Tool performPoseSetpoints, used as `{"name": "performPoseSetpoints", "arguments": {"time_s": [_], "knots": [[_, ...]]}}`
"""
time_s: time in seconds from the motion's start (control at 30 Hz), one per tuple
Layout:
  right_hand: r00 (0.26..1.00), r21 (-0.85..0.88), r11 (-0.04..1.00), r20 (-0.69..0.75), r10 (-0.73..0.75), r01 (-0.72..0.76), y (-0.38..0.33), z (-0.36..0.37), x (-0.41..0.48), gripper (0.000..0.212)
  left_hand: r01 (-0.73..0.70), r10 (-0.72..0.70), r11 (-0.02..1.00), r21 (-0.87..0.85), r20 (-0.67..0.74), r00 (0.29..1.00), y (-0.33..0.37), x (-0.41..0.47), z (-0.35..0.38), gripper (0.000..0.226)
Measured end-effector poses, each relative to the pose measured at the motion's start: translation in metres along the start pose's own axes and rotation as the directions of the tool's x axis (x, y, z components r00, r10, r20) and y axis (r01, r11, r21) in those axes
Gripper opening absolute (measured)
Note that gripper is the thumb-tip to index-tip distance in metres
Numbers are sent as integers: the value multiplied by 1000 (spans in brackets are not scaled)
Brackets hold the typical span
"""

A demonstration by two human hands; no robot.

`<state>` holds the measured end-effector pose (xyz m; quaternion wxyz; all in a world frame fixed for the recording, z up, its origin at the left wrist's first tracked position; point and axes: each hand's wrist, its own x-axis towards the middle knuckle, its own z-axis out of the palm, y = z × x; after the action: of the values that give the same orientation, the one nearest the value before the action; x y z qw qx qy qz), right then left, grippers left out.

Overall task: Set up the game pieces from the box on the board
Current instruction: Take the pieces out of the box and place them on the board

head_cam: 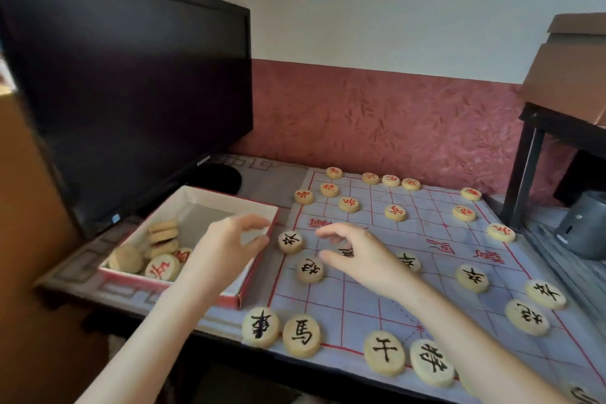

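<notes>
Your left hand (229, 248) hangs loose and empty over the box (210, 202) by the board's (426, 234) left edge, your right hand (357, 256) curls over a black piece (346, 252), can't tell if it's gripping.

Black 馬 marks a disc (301, 334) at seven o'clock on the board (360, 311); red 河 is printed mid-board.

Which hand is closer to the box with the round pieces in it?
Left. The left hand hovers over the right side of the box; the right hand is further right, above the board, clear of the box.
</notes>
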<state>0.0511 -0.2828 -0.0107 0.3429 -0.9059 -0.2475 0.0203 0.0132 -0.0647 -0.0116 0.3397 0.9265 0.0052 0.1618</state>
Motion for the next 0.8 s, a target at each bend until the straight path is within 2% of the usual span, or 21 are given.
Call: {"name": "performPoseSetpoints", "arguments": {"time_s": [0.17, 0.27, 0.4, 0.57, 0.8], "knots": [[982, 35, 992, 139, -128, 125, -46, 46, 36, 39, 228, -208, 959, 166, -129, 970, -49, -24, -50, 37], [966, 20, 986, 201, -165, 165, -68, 72, 56, 45, 263, -226, 939, 221, -181, 957, -68, -36, -63, 44], [955, 42, 987, 249, -160, 155, -87, 100, 78, 51, 308, -261, 891, 333, -177, 949, -75, -43, -64, 54], [941, 38, 992, 314, -125, 119, -92, 125, 93, 61, 326, -288, 888, 323, -159, 944, -74, -38, -57, 53], [956, 107, 989, 265, -124, 98, -97, 145, 100, 42, 376, -345, 883, 281, -155, 926, -69, -30, -56, 48]]}}
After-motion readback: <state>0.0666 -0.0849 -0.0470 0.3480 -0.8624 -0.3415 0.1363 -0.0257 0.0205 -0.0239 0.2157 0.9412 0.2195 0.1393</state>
